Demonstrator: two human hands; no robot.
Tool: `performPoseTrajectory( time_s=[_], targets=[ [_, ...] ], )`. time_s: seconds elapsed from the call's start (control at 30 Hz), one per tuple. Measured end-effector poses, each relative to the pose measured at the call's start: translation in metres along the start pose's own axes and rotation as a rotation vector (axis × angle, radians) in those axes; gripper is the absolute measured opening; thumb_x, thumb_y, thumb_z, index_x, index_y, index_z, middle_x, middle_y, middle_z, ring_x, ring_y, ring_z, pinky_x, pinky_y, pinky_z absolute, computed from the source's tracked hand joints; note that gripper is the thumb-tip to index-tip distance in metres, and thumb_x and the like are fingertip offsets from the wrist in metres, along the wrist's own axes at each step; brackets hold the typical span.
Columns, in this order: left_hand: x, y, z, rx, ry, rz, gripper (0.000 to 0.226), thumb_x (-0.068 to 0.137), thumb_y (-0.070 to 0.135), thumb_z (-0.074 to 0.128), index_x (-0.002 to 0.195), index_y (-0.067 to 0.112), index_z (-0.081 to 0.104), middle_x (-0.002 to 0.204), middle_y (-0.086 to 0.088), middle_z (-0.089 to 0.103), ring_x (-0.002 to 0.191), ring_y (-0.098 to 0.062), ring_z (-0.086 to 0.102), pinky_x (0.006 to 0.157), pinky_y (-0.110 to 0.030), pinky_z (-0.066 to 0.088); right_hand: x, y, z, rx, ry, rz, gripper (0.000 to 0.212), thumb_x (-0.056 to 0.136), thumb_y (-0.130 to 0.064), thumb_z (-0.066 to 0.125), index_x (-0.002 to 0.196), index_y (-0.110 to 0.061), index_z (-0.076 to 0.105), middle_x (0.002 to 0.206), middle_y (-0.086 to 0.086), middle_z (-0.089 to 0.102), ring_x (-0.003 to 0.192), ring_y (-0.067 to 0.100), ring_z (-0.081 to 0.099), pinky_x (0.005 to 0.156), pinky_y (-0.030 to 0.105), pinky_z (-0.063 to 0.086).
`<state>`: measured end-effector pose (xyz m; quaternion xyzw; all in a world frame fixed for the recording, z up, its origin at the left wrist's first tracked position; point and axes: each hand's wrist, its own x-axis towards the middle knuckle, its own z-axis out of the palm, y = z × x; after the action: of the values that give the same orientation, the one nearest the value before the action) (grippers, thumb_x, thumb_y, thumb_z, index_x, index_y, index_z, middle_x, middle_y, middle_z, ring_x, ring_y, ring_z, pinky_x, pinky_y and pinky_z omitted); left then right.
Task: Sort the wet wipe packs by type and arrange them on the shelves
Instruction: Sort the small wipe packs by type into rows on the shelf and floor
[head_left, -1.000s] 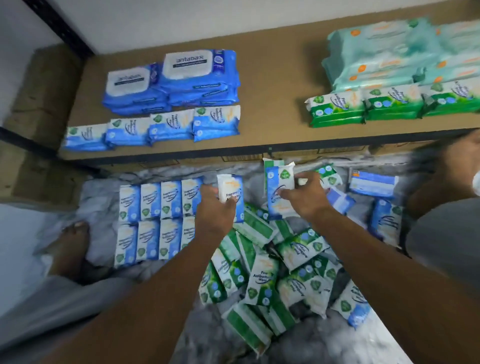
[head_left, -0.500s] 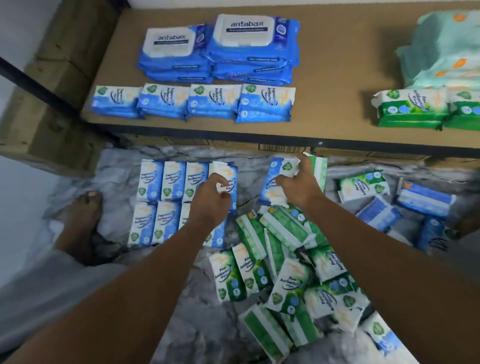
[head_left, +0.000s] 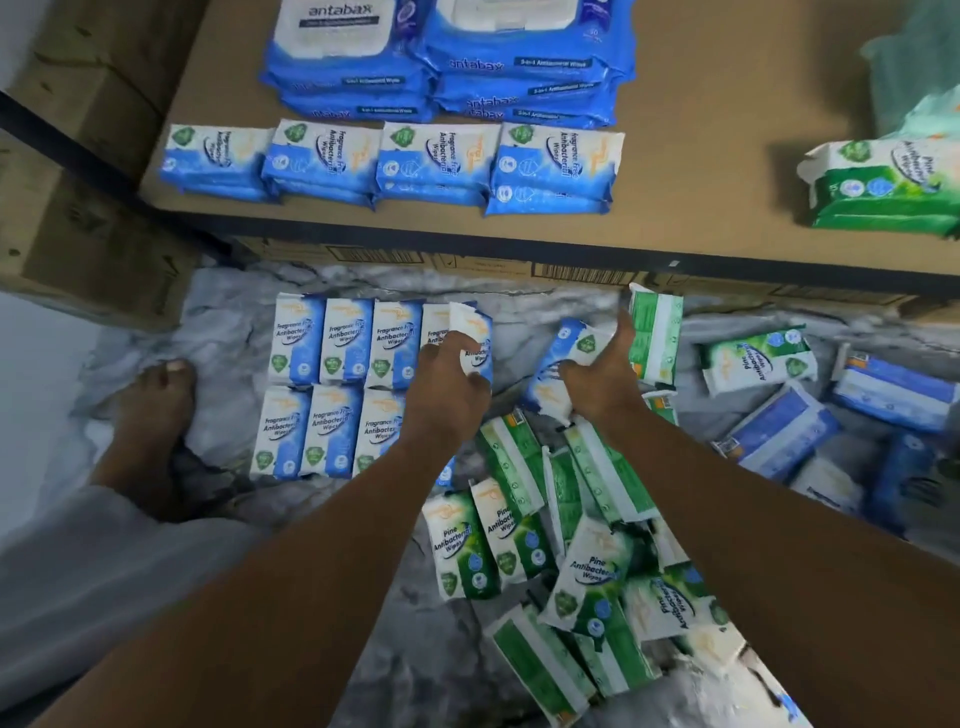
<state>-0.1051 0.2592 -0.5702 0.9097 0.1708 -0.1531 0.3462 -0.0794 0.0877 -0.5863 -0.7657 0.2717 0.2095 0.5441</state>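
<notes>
My left hand (head_left: 449, 384) grips a blue fragrance-free wipe pack (head_left: 475, 335) at the right end of two neat rows of blue packs (head_left: 332, 384) on the marble floor. My right hand (head_left: 602, 382) holds another blue pack (head_left: 563, 364), with a green pack (head_left: 657, 332) upright just behind its fingers. A loose heap of green pine packs (head_left: 561, 551) lies under my right forearm. On the brown shelf (head_left: 701, 156) a row of small blue packs (head_left: 395, 163) sits in front of large blue antabax packs (head_left: 447, 57), with green packs (head_left: 883, 182) at the right.
More loose blue packs (head_left: 789, 431) and a green one (head_left: 758, 358) lie on the floor to the right. A bare foot (head_left: 150, 415) rests left of the rows. Cardboard boxes (head_left: 78, 171) stand at the left and under the shelf edge (head_left: 571, 241).
The camera has dipped closer to the floor and shelf. My left hand has brought its blue pack down to the end of the top floor row. My right hand has lowered slightly with its pack.
</notes>
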Motion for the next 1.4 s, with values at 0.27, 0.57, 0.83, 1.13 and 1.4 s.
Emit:
performPoseTrajectory(
  time_s=[0.27, 0.57, 0.83, 1.13, 1.4],
  targets=[
    [0.002, 0.023, 0.021, -0.028, 0.021, 0.016, 0.034, 0.092, 0.011, 0.05, 0.123, 0.026, 0.051, 0.116, -0.012, 0.047, 0.072, -0.031, 0.057, 0.062, -0.031, 0.04, 0.015, -0.009, -0.026, -0.272, -0.1, -0.139, 0.046, 0.083, -0.016, 0.068, 0.121, -0.024, 0.044, 0.092, 0.004, 0.064, 0.074, 0.028, 0.062, 0.065, 0.036, 0.05],
    [0.014, 0.027, 0.018, 0.068, 0.075, 0.015, 0.038, 0.091, 0.012, 0.049, 0.127, 0.023, 0.048, 0.124, -0.013, 0.045, 0.084, -0.039, 0.056, 0.077, -0.047, 0.051, 0.033, -0.048, -0.027, -0.961, -0.068, -0.388, 0.046, 0.082, -0.026, 0.064, 0.125, -0.043, 0.061, 0.133, 0.007, 0.042, 0.127, 0.033, 0.034, 0.1, 0.048, 0.03],
    [0.01, 0.023, 0.029, 0.072, 0.057, 0.074, 0.04, 0.092, 0.009, 0.052, 0.13, 0.02, 0.048, 0.116, -0.013, 0.044, 0.082, -0.04, 0.056, 0.068, -0.035, 0.041, -0.006, 0.011, 0.013, -0.88, 0.123, -0.131, 0.047, 0.098, -0.051, 0.04, 0.141, -0.031, 0.038, 0.131, 0.021, 0.053, 0.122, 0.04, 0.05, 0.103, 0.054, 0.03],
    [0.015, 0.01, 0.02, 0.013, 0.117, 0.089, 0.041, 0.089, 0.005, 0.052, 0.129, 0.017, 0.048, 0.114, -0.016, 0.046, 0.076, -0.038, 0.055, 0.065, -0.04, 0.048, 0.01, 0.01, 0.011, -1.005, 0.068, -0.302, 0.059, 0.093, -0.025, 0.058, 0.147, -0.037, 0.036, 0.138, 0.017, 0.039, 0.125, 0.039, 0.038, 0.102, 0.05, 0.031],
    [0.004, 0.014, 0.039, 0.28, 0.009, 0.139, 0.041, 0.089, 0.014, 0.06, 0.13, 0.015, 0.058, 0.146, -0.02, 0.03, 0.124, -0.042, 0.043, 0.099, -0.043, 0.039, 0.018, 0.011, 0.0, -0.739, 0.046, -0.346, 0.053, 0.094, -0.032, 0.06, 0.144, -0.029, 0.046, 0.132, 0.015, 0.045, 0.12, 0.039, 0.05, 0.102, 0.047, 0.041]
  ],
)
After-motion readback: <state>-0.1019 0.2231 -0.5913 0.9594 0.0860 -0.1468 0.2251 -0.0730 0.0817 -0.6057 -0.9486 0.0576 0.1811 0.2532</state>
